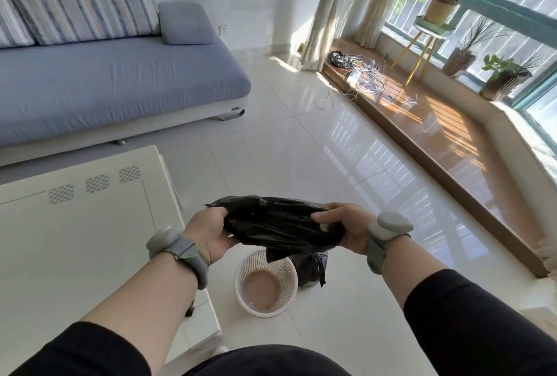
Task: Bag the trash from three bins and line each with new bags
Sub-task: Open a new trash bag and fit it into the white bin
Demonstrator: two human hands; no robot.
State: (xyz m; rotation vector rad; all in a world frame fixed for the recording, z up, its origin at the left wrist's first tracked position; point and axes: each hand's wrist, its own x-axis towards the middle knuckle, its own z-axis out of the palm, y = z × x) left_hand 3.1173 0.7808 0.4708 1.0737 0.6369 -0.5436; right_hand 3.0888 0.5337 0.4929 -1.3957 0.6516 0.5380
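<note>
A crumpled black plastic trash bag (277,225) is stretched between both hands above the floor: the left hand (208,234) grips its left edge with curled fingers, the right hand (343,226) pinches its right edge. Directly below stands a white slatted plastic bin (266,280), unlined and apparently empty, with a filled black bag (312,268) resting on the tiles just beside it. So this bin seems emptied and awaits its new liner. No other bins are in view. A white table (75,240) sits to the left, a blue sofa (120,86) beyond.
</note>
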